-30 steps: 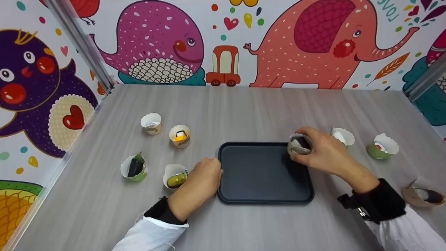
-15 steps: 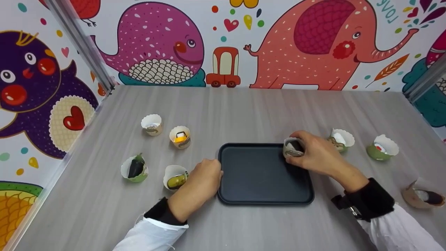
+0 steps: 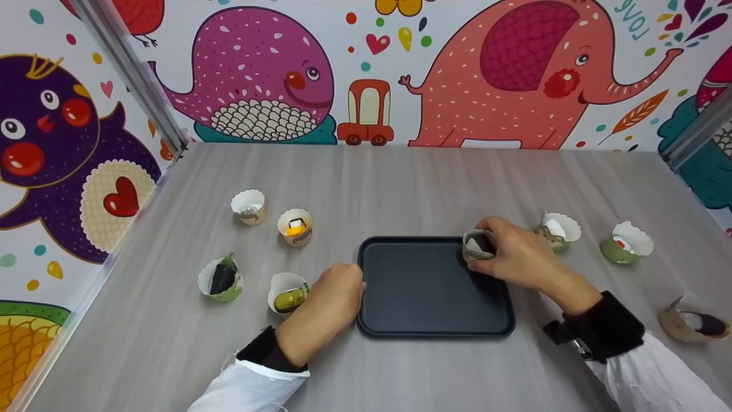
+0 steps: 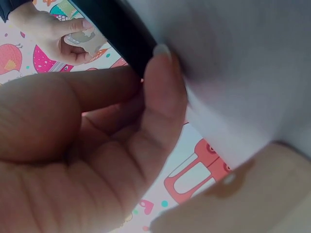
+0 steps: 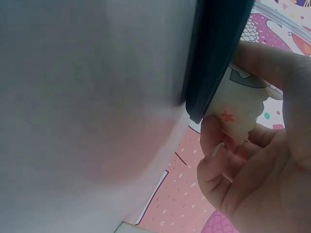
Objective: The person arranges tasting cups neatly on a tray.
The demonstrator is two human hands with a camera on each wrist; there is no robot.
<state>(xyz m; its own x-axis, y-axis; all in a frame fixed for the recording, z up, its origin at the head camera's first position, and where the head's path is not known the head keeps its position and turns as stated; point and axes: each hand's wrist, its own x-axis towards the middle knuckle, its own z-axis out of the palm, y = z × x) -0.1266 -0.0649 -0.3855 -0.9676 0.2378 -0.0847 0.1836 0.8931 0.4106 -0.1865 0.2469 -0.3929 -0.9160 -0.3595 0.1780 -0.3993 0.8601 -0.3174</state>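
Note:
In the head view, my right hand (image 3: 517, 254) holds a small paper baking cup (image 3: 473, 250) at the back right corner of the black tray (image 3: 434, 286). Something dark sits inside that cup. The right wrist view shows thumb and fingers around the pale cup (image 5: 238, 102), its base down at the tray (image 5: 216, 63). My left hand (image 3: 333, 294) is at the tray's left edge; in the left wrist view its finger and thumb (image 4: 163, 92) pinch the rim. Just left of this hand stands a cup (image 3: 280, 286) with an olive-green item in it.
On the left stand a cup (image 3: 209, 274) with a toy eggplant, a cup (image 3: 307, 236) with a yellow-orange item, and a whitish cup (image 3: 251, 214). Two green cups, one nearer (image 3: 563, 232) and one farther right (image 3: 620, 252), and a brown cup (image 3: 675, 320) stand right. A patterned wall (image 3: 372, 68) closes the back.
My right hand has shifted left with the cup, bringing it down over the tray's back right corner; over the last half second it moved only slightly. The left hand has stayed at the tray's edge.

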